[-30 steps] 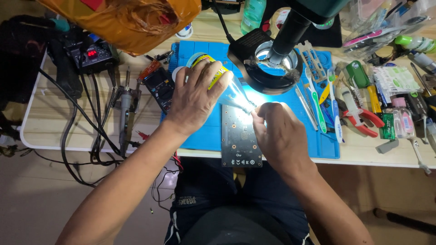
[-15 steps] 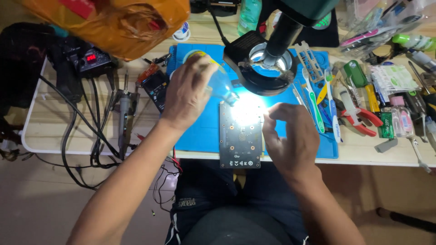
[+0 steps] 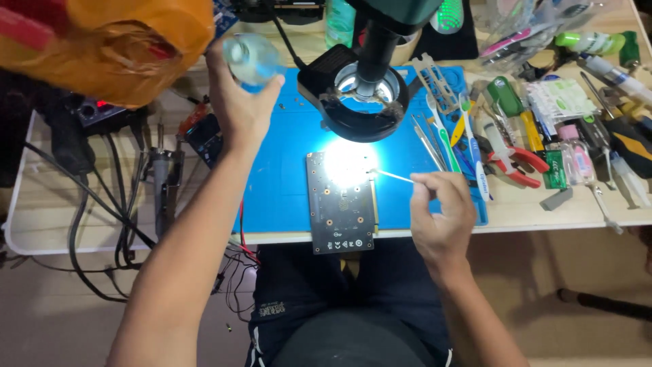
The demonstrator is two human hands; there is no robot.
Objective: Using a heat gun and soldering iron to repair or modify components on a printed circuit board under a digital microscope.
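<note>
Smooth matt blue rubbery mat, clear glossy plastic bottle, pale wood desk

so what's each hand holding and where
Left hand grips a small clear bottle around its lower body; right hand pinches a cotton swab by its near end.

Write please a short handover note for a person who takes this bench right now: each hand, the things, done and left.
Left hand: raised over the blue work mat, gripping a small clear bottle.
Right hand: pinching a thin white cotton swab, tip at the dark green circuit board.
Board lies on the mat under the black microscope ring light, brightly lit.
Done: cannot tell.
Left: swabbing appears under way.
</note>
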